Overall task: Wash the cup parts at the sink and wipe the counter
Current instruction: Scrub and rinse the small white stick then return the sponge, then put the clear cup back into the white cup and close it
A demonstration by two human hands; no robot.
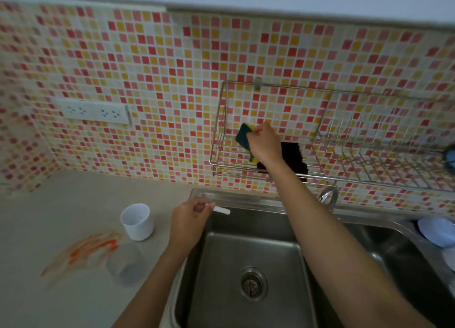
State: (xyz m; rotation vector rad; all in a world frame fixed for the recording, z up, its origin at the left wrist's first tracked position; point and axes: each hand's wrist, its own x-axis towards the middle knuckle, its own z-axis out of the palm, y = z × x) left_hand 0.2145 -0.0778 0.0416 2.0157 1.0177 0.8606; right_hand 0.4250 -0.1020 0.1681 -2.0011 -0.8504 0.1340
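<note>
My right hand (267, 144) is raised to the wire wall rack (222, 111) and grips a green and yellow sponge (243, 138). My left hand (189, 219) hovers over the left rim of the steel sink (251, 256) and pinches a small white stick-like cup part (221, 210). A white cup (136, 221) stands upright on the counter (73, 204) left of the sink. In front of it lies a clear blurred cup part (125, 266). An orange smear (88, 250) spreads over the counter beside them.
A dark cloth (294, 158) lies in the rack behind my right wrist. The tap (328, 197) stands behind the sink. A pale blue item (437, 230) rests at the right basin's edge. A socket strip (94, 111) is on the tiled wall.
</note>
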